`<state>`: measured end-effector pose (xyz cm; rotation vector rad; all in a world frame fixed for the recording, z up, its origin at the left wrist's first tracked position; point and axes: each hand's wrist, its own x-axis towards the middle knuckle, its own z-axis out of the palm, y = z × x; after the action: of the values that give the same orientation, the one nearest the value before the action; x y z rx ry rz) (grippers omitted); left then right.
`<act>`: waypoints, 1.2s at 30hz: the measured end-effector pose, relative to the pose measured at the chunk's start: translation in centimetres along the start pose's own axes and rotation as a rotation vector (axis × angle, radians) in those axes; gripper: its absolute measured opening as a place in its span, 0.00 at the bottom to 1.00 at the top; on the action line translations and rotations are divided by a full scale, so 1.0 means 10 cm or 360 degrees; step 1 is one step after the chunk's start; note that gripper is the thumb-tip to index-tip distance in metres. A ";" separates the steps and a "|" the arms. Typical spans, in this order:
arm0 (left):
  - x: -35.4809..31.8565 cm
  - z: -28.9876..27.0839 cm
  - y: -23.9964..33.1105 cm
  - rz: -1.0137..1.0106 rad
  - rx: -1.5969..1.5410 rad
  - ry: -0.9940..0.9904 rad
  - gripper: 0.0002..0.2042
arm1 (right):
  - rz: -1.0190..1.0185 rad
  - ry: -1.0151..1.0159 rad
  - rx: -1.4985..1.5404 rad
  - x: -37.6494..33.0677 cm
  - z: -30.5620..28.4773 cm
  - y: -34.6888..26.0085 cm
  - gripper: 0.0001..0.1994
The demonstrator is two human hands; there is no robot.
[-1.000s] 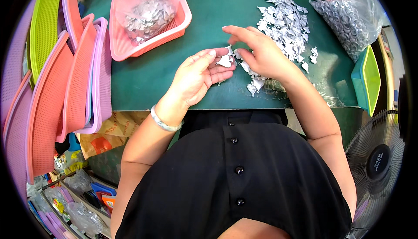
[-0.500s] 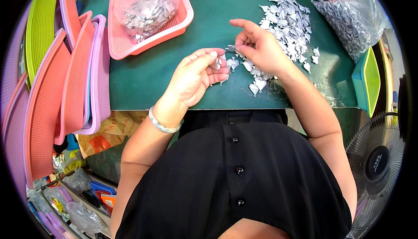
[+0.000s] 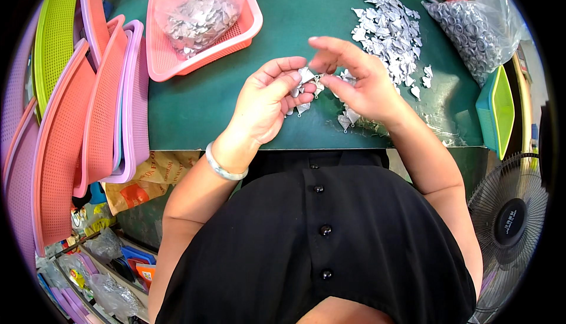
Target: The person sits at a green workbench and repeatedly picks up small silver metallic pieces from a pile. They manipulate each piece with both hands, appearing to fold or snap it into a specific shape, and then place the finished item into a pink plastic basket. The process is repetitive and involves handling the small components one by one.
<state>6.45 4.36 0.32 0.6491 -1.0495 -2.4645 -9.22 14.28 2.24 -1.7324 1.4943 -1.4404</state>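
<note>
My left hand (image 3: 262, 100) is closed on several small flat silver-grey metal charms (image 3: 306, 75), pinched between thumb and fingers. Each charm looks leaf- or heart-shaped, with a small ring at one end. Close by on the right, my right hand (image 3: 358, 81) has its thumb and forefinger apart, and nothing shows between them. A few loose charms (image 3: 303, 109) lie on the green tabletop (image 3: 295, 5) below the left fingertips. More of them (image 3: 352, 115) are partly covered by the right hand. Beyond it spreads a large pile of the same charms (image 3: 386, 32).
A pink basket (image 3: 154, 58) at the back left holds a clear bag of charms (image 3: 203, 20). Nested coloured baskets (image 3: 103, 112) line the left side. At right are a bag of grey rings (image 3: 466, 32), a green-and-teal basket (image 3: 496, 112) and a fan (image 3: 510, 221).
The charm that was between my right thumb and forefinger is no longer there, and those fingers have parted. My left hand has turned slightly, and a charm now stands up at its fingertips.
</note>
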 end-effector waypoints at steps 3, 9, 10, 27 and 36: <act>-0.03 0.03 0.02 0.0056 0.0105 0.0035 0.12 | 0.0100 0.0111 -0.0422 0.00 -0.08 0.10 0.25; -0.03 0.00 0.02 0.0033 0.0026 -0.0039 0.13 | 0.0156 -0.0151 -0.0987 -0.04 -0.10 0.17 0.23; -0.03 0.00 0.03 0.0034 0.0013 -0.0048 0.12 | 0.0200 -0.0175 -0.0964 -0.03 -0.10 0.15 0.23; -0.03 -0.05 0.04 -0.0140 0.0117 0.0075 0.07 | 0.0180 -0.0306 -0.0760 0.04 -0.10 0.18 0.26; -0.02 -0.07 0.02 -0.0141 0.0275 0.0056 0.07 | 0.0074 -0.0350 -0.0880 0.03 -0.14 0.17 0.27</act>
<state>7.06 3.93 0.13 0.8051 -1.2548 -2.4449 -11.27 13.89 1.49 -2.0631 1.9076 -0.8163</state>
